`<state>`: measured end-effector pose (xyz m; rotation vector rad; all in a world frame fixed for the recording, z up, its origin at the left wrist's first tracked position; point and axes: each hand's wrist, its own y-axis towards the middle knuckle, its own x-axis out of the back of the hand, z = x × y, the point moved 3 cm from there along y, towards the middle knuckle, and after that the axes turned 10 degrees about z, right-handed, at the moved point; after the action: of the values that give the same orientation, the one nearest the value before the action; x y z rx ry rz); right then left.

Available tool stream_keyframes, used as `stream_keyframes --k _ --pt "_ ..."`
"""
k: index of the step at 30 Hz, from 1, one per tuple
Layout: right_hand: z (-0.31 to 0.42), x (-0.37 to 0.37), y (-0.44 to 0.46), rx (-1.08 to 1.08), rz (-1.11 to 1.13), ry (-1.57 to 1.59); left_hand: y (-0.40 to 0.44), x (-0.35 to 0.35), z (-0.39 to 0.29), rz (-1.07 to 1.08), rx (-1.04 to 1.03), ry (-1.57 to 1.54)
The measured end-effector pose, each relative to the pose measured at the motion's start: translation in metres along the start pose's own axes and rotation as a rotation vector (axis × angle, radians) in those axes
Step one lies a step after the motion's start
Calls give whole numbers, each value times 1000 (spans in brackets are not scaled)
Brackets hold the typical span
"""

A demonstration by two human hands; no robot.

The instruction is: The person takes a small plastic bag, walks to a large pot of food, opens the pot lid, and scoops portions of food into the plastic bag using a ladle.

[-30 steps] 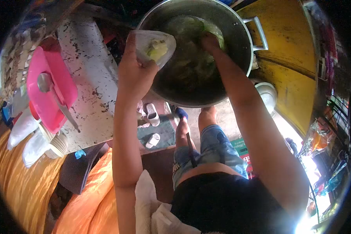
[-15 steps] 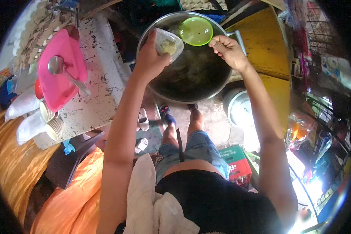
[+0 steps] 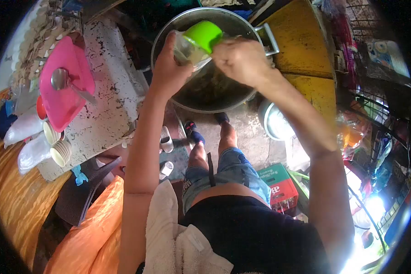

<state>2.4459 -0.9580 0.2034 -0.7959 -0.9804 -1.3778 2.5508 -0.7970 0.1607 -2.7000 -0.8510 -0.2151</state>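
My left hand (image 3: 171,68) grips a clear plastic bag (image 3: 185,51) with something pale inside, held open over a large metal pot (image 3: 156,51). In my right hand (image 3: 237,59), somewhat blurred, is a bright green dipper (image 3: 204,35), tipped on its side against the bag's mouth. Whether liquid runs from it into the bag, I cannot make out. Dark broth (image 3: 214,91) fills the pot below both hands, with lighter pieces showing in it.
On the worn white table (image 3: 112,86) at left lie a pink tray (image 3: 61,102), a metal ladle (image 3: 60,80) and stacked paper cups (image 3: 60,153). A yellow wooden panel (image 3: 301,41) flanks the pot's handle (image 3: 271,41). A shiny metal pot (image 3: 276,121) and a red-green box (image 3: 278,185) stand at right.
My right hand has moved left and turned, bringing the green dipper from level over the broth to tilted at the bag. The bag has stayed nearly in place.
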Motion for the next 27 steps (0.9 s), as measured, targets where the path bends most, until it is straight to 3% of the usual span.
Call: stream_keyframes --k 1,3,5,7,12,15,18,20,22,24,27 --pt "-10 2 -3 30 -69 71 0 0 8 -22 -38 78" --pt "-44 -4 -6 -142 -153 309 2 1 27 -51 -79 184" --pt "-100 -49 -10 -415 -25 322 2 1 39 -51 -54 187" --pt "-147 -113 -7 -546 126 37 0 1 41 -40 -8 131" --pt "-223 -242 6 -843 566 -70 -2 4 53 -66 -6 145" --pt "-231 -286 12 -753 592 -242 -1 5 50 -89 -6 110" --pt "-251 -339 3 -784 301 -77 -2 7 56 -71 8 77" --pt "-246 -341 -12 -709 230 -154 -3 5 55 -62 19 72" --pt "-253 -320 -21 -717 91 170 2 5 52 -64 -31 105" --pt "-232 -283 -31 -736 -103 918 2 5 51 -87 -109 179" --pt "-185 -192 -30 -666 -88 1357 -1 5 29 -50 11 150"
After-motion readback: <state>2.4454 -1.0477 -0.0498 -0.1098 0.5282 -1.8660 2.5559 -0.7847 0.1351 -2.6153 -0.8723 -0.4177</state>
